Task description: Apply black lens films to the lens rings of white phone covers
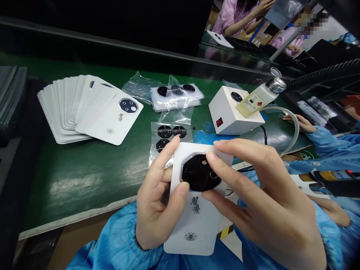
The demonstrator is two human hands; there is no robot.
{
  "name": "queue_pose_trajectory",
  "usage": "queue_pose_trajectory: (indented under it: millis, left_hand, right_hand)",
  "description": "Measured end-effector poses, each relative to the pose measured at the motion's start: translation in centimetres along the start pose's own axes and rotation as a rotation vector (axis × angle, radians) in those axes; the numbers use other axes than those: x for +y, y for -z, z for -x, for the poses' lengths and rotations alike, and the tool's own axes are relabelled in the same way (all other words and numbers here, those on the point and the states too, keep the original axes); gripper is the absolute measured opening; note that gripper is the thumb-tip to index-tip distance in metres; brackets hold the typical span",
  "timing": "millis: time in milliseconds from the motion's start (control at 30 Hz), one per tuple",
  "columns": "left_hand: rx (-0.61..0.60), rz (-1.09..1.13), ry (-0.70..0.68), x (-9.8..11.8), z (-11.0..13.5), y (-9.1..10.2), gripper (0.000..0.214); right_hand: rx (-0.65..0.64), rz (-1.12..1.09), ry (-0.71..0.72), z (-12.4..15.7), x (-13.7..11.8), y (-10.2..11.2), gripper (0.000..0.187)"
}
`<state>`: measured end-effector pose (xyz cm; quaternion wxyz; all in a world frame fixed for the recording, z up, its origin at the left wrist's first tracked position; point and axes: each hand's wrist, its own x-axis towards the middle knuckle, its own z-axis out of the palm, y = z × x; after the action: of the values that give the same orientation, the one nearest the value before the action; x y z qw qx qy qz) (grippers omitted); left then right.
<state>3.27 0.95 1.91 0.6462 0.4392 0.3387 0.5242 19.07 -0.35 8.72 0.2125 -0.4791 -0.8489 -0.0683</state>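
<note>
My left hand (159, 191) grips a white phone back cover (194, 228) along its side. A black octagonal camera lens piece (197, 172) sits in the cover's silver-rimmed opening. My right hand (253, 180) pinches that piece between fingertip and thumb at its right edge. Just beyond my left fingertips lies a clear sheet of black lens pieces (164, 137). Further left, white back covers (70, 108) lie fanned out on the green mat (84, 176). Behind the sheet is a plastic-wrapped stack with more black pieces (176, 97).
A white box with a red switch (233, 110) stands to the right, beside a labelled bottle with a metal cap (253, 101). A co-worker's hand (299, 122) in a blue sleeve rests near a clear tube (292, 123). People in pink sleeves (239, 18) sit beyond.
</note>
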Motion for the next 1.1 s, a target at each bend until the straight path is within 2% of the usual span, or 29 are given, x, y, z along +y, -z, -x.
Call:
queue_pose_trajectory:
  millis: [367, 600, 1100]
  left_hand:
    - [-0.004, 0.096, 0.065, 1.03, 0.47, -0.36, 0.052]
    - [0.007, 0.111, 0.043, 0.62, 0.24, -0.15, 0.05]
    - [-0.066, 0.247, 0.061, 0.14, -0.48, -0.22, 0.05]
  right_hand:
    - [0.009, 0.002, 0.011, -0.21, -0.55, 0.43, 0.033]
    - [0.005, 0.008, 0.002, -0.25, -0.56, 0.37, 0.034]
    - [-0.01, 0.007, 0.004, -0.62, -0.56, 0.62, 0.031]
